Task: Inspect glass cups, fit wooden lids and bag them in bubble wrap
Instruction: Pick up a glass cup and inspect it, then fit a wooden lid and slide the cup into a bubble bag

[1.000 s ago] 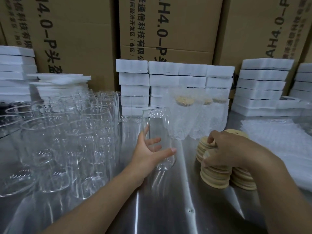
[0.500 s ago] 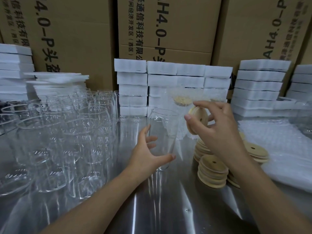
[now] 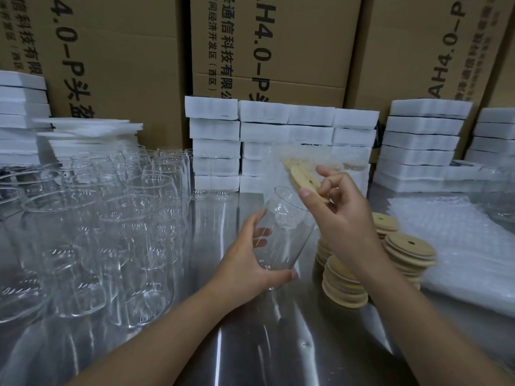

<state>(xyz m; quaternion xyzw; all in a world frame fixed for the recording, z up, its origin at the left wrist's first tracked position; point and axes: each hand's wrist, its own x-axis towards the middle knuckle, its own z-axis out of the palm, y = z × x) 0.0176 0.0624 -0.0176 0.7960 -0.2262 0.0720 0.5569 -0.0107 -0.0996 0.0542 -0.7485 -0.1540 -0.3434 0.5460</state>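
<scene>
My left hand (image 3: 250,257) grips a clear glass cup (image 3: 281,235) near its base, and the cup tilts to the right above the steel table (image 3: 250,344). My right hand (image 3: 337,207) pinches a round wooden lid (image 3: 305,181) with a small hole, held slanted just above and right of the cup's rim. Stacks of more wooden lids (image 3: 404,252) lie on the table under my right forearm. A pile of bubble wrap bags (image 3: 459,246) lies at the right.
Many empty glass cups (image 3: 97,232) crowd the left side of the table. Wrapped, lidded cups (image 3: 334,162) stand behind my hands. White foam blocks (image 3: 278,135) are stacked along the back, in front of large cardboard boxes (image 3: 264,45).
My right hand picked a lid off the stacks and raised it to the cup's rim. My left hand lifted the cup and tipped it to the right.
</scene>
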